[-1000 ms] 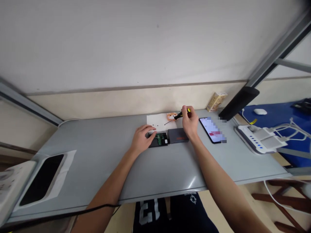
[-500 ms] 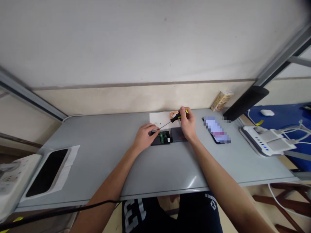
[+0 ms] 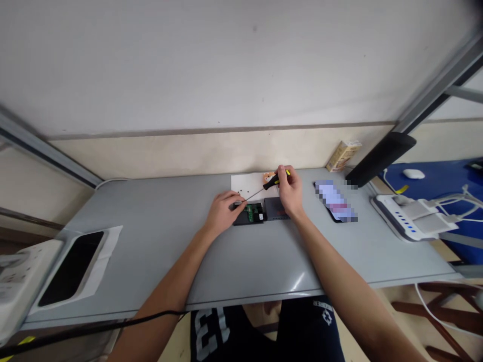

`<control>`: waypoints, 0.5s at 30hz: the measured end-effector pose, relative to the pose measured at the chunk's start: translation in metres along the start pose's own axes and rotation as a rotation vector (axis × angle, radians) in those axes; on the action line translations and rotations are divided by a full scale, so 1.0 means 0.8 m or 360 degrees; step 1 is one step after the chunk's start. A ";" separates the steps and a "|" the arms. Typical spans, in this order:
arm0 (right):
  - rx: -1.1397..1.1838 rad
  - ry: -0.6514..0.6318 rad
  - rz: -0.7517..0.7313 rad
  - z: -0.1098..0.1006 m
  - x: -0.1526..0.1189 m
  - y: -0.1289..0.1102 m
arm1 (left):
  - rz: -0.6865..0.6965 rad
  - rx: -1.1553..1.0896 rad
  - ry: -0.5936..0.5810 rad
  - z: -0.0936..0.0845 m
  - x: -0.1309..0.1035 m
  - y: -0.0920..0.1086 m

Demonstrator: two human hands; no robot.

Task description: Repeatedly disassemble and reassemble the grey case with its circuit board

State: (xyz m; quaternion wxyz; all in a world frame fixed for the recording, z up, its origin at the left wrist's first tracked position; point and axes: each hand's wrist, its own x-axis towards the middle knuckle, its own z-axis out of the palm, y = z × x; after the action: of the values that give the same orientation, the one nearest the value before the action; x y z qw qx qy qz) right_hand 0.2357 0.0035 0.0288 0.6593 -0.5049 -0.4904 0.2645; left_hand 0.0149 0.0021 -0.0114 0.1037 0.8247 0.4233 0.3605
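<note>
My right hand is closed round the black and yellow handle of a screwdriver, whose thin shaft slopes down to the left. Its tip ends at the fingertips of my left hand. Those fingers are pinched together over the left end of an opened dark case; a small dark piece shows between them, too hidden to name. Inside the case is a green circuit board. Against its right end lies a dark grey cover, partly behind my right wrist.
Behind the case lies white paper with small dark bits, probably screws, and an orange patterned piece. A phone, a power strip, a small carton and a black cylinder stand right. Another phone lies left.
The whole view shifts slightly. Both hands and the screwdriver keep almost the same place over the case.
</note>
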 end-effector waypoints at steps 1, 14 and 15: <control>0.0012 -0.0006 -0.0003 0.000 0.000 0.000 | 0.0019 0.0025 0.0001 -0.001 0.000 0.000; 0.0070 -0.0093 -0.0004 0.006 -0.005 0.007 | 0.0049 0.0035 -0.0191 -0.021 -0.001 0.001; 0.0070 -0.0102 -0.0003 0.006 -0.006 0.008 | 0.0043 0.0031 -0.0207 -0.025 0.000 0.001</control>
State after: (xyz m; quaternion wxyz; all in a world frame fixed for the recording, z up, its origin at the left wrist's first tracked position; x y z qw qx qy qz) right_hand 0.2302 0.0039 0.0215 0.6544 -0.4810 -0.5060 0.2905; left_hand 0.0017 -0.0012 0.0030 0.1180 0.8530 0.4079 0.3033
